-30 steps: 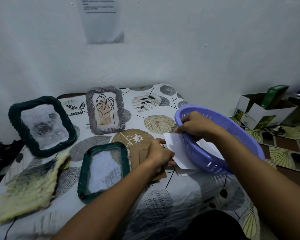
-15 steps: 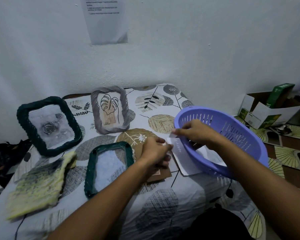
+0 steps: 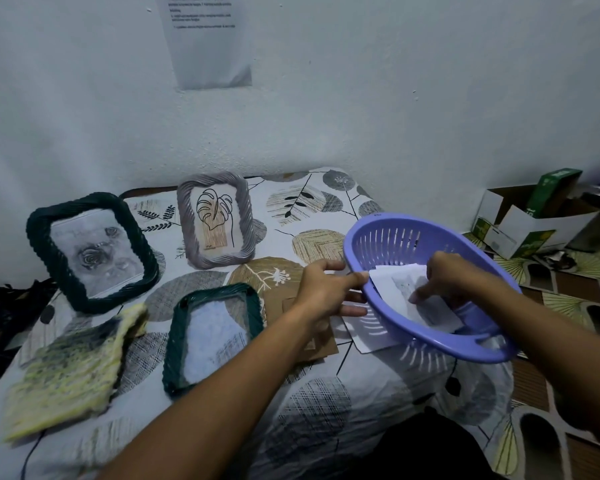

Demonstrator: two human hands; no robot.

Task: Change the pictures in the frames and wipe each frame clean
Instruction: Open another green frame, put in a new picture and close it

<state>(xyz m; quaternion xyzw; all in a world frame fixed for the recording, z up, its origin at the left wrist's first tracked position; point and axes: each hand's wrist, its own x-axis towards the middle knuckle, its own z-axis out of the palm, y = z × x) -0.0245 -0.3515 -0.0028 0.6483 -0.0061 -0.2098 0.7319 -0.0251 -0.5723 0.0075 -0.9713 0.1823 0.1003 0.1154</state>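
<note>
1. Since 1 s ago, right hand [image 3: 454, 278] went from the basket rim down into the basket [image 3: 395, 237]; its fingers now curl onto the white pictures [image 3: 406, 296] inside, prob. pinching or sorting one — exact grip not clear.
2. Left hand [image 3: 326, 289] came off the cardboard backing [image 3: 284, 299] and now grips the basket's near rim, thumb over the edge, fingers below; basket is tilted twd the person.
3. Another white sheet [image 3: 371, 332] lies on the cloth, partly under the basket.
4. Just left of that: empty green frame [image 3: 212, 334] lying flat w/ cloth showing through its glass — likely the one waiting for a new picture. Backing lies beside it.
5. Further out: dark frame w/ rose picture [image 3: 90, 251] and gray frame w/ leaf picture [image 3: 215, 220], both propped upright. Yellow rag [image 3: 66, 372] at far left.
6. Risks: basket hangs over the table edge, held by one hand only — a slip could dump the pictures on the floor. Thin paper could crease if pulled w/ curled fingers. Fingerprints on the glass mean more wiping later.
</note>
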